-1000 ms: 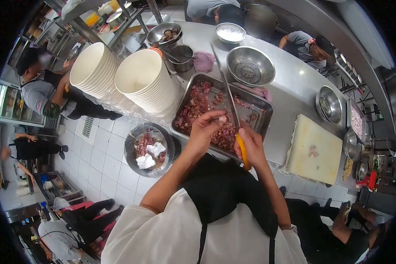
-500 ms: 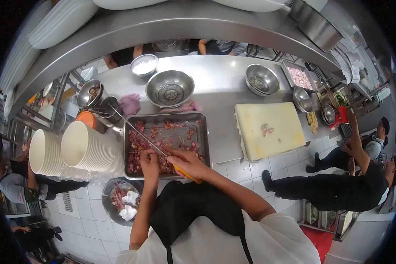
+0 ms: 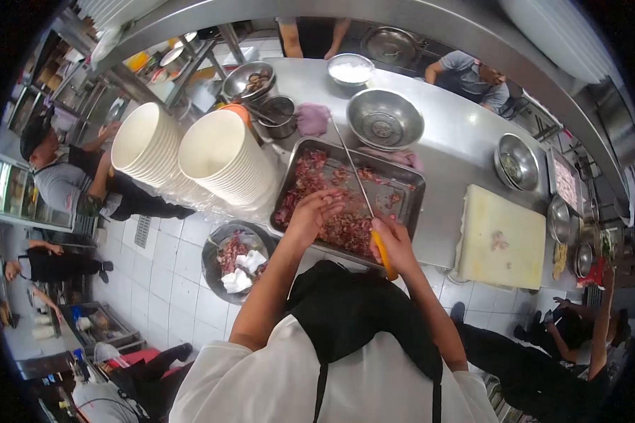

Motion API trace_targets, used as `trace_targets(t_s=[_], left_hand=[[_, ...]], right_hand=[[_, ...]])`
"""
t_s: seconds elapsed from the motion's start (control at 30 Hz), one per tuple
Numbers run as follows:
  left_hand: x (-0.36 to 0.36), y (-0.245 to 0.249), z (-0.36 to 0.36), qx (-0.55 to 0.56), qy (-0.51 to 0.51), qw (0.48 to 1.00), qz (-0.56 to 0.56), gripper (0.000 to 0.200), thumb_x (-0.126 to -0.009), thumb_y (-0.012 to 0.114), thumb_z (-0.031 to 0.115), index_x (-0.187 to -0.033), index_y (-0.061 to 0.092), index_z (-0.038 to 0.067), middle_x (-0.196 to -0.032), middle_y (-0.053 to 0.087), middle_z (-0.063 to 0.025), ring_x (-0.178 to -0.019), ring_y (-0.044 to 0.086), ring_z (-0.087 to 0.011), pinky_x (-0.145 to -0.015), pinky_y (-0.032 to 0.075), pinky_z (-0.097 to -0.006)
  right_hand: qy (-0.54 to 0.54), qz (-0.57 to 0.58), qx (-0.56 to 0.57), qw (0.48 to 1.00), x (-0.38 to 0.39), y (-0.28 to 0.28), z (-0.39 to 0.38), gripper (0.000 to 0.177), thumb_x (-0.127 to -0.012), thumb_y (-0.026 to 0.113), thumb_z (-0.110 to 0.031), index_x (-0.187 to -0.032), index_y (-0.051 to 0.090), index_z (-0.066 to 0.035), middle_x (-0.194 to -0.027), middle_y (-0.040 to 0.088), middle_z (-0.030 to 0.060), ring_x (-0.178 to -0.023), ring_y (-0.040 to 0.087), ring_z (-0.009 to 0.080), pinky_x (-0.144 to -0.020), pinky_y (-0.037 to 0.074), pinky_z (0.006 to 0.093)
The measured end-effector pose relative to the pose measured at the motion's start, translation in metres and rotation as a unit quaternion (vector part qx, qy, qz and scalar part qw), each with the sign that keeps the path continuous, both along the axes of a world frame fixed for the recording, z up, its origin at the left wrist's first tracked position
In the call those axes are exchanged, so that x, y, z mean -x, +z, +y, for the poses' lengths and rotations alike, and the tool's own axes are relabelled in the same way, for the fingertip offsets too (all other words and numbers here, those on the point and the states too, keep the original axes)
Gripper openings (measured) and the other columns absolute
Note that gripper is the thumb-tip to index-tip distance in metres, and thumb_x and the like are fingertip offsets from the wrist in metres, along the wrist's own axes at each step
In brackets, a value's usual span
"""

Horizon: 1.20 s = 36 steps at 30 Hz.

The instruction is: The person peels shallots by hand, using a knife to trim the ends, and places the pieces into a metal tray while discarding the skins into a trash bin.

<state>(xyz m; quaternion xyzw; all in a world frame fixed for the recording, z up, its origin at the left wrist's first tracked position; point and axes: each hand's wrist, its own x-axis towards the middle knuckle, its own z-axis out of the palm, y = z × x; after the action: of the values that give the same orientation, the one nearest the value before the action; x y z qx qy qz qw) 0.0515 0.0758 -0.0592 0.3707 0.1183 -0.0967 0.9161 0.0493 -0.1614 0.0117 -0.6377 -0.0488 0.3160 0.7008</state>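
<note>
My right hand (image 3: 394,243) is closed round the yellow handle of a long, narrow-bladed knife (image 3: 356,173). Its blade slants away across a metal tray (image 3: 420,211), the tip reaching past the far rim. Chopped reddish meat (image 3: 303,169) covers much of the tray, thickest along its left and near sides. My left hand (image 3: 310,218) hovers over the tray's near left part, palm partly turned up and fingers loosely apart, separate from the blade.
Tall stacks of white paper tubs (image 3: 222,155) stand left of the tray. Below them, a lined bin (image 3: 212,271) holds meat scraps and white paper. Beyond the tray is a steel bowl (image 3: 386,116). A cutting board (image 3: 501,240) with small pieces lies right. Other people stand around.
My view has turned, so the counter shows farther right. My left hand has come away from the blade and its fingers have spread. The knife remains in my right hand, pointing more straight ahead.
</note>
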Motion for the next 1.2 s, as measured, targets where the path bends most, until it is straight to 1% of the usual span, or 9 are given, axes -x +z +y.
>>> trace_targets(t_s=[0.03, 0.23, 0.33, 0.43, 0.63, 0.73, 0.83, 0.93, 1.2], left_hand=[[0.003, 0.002, 0.001, 0.003, 0.005, 1.0, -0.006, 0.035, -0.096, 0.057, 0.009, -0.129, 0.054, -0.001, -0.123, 0.064, -0.0144, -0.108, 0.065, -0.0242, -0.095, 0.053, -0.0328], [0.02, 0.034, -0.008, -0.003, 0.034, 0.999, -0.026, 0.035, -0.095, 0.062, 0.011, -0.128, 0.056, 0.0, -0.122, 0.065, -0.0128, -0.109, 0.063, -0.0196, -0.095, 0.049, -0.0302], [0.025, 0.034, -0.009, 0.002, 0.032, 0.997, -0.069, 0.034, -0.095, 0.062, 0.011, -0.128, 0.057, 0.002, -0.123, 0.065, -0.0112, -0.109, 0.062, -0.0173, -0.095, 0.047, -0.0294], [0.028, 0.04, -0.01, -0.004, 0.044, 0.997, -0.07, 0.032, -0.095, 0.063, 0.011, -0.126, 0.059, 0.002, -0.12, 0.066, -0.0094, -0.109, 0.062, -0.0166, -0.095, 0.046, -0.0298], [0.034, 0.056, -0.018, -0.004, 0.069, 0.996, -0.05, 0.029, -0.093, 0.064, 0.005, -0.121, 0.061, 0.001, -0.112, 0.067, -0.0059, -0.105, 0.062, -0.0148, -0.093, 0.049, -0.0298], [0.033, 0.049, -0.021, -0.035, 0.077, 0.991, -0.104, 0.028, -0.091, 0.064, 0.001, -0.119, 0.062, 0.001, -0.112, 0.068, -0.0061, -0.103, 0.064, -0.0141, -0.092, 0.05, -0.0294], [0.036, 0.059, -0.026, -0.106, 0.085, 0.984, -0.117, 0.027, -0.089, 0.06, -0.005, -0.115, 0.064, 0.0, -0.111, 0.07, -0.0073, -0.101, 0.065, -0.0139, -0.091, 0.05, -0.0286], [0.039, 0.071, -0.032, -0.152, 0.099, 0.978, -0.101, 0.027, -0.086, 0.062, -0.006, -0.112, 0.065, 0.0, -0.106, 0.072, -0.0066, -0.096, 0.067, -0.0132, -0.088, 0.052, -0.0284], [0.044, 0.069, -0.035, -0.196, 0.115, 0.967, -0.114, 0.029, -0.082, 0.063, -0.009, -0.109, 0.066, 0.001, -0.101, 0.072, -0.0052, -0.094, 0.067, -0.0116, -0.086, 0.051, -0.0273]], right_hand=[[0.003, -0.008, 0.002, 1.0, 0.0, 0.001, 0.001, 0.051, -0.102, 0.05, -0.029, -0.147, 0.042, -0.005, -0.062, 0.048, -0.0004, -0.049, 0.047, 0.0092, -0.045, 0.038, 0.0247], [-0.012, -0.067, -0.031, 0.997, 0.003, -0.012, 0.017, 0.051, -0.102, 0.049, -0.026, -0.149, 0.04, -0.008, -0.064, 0.048, -0.0012, -0.051, 0.047, 0.0081, -0.048, 0.038, 0.0226], [0.034, -0.112, 0.053, 0.992, -0.004, -0.007, 0.018, 0.051, -0.103, 0.044, -0.023, -0.15, 0.037, -0.007, -0.059, 0.047, -0.0002, -0.048, 0.044, 0.0079, -0.048, 0.037, 0.0223], [0.005, -0.047, 0.021, 0.999, -0.001, -0.005, 0.02, 0.052, -0.101, 0.052, -0.025, -0.149, 0.04, -0.009, -0.063, 0.047, -0.0024, -0.052, 0.044, 0.0062, -0.048, 0.035, 0.0228], [0.05, -0.082, 0.008, 0.995, 0.001, 0.001, 0.015, 0.051, -0.1, 0.056, -0.025, -0.147, 0.045, -0.007, -0.062, 0.045, -0.0025, -0.052, 0.044, 0.0061, -0.049, 0.035, 0.0225], [0.082, -0.23, 0.069, 0.967, 0.001, 0.007, 0.015, 0.053, -0.098, 0.054, -0.021, -0.145, 0.043, 0.0, -0.063, 0.049, -0.0002, -0.051, 0.046, 0.0084, -0.054, 0.039, 0.0217], [0.077, -0.358, 0.144, 0.919, 0.003, 0.023, 0.016, 0.055, -0.091, 0.067, -0.023, -0.14, 0.051, -0.003, -0.108, 0.067, 0.0184, -0.101, 0.065, 0.0279, -0.093, 0.047, 0.0347], [0.071, -0.379, 0.127, 0.914, 0.006, 0.027, 0.017, 0.057, -0.09, 0.068, -0.024, -0.141, 0.05, -0.003, -0.133, 0.057, 0.0241, -0.125, 0.055, 0.0343, -0.106, 0.039, 0.0383], [0.05, -0.399, 0.158, 0.902, 0.014, 0.034, 0.019, 0.051, -0.092, 0.066, -0.023, -0.138, 0.054, -0.005, -0.133, 0.058, 0.0217, -0.124, 0.056, 0.0357, -0.104, 0.04, 0.0388]])
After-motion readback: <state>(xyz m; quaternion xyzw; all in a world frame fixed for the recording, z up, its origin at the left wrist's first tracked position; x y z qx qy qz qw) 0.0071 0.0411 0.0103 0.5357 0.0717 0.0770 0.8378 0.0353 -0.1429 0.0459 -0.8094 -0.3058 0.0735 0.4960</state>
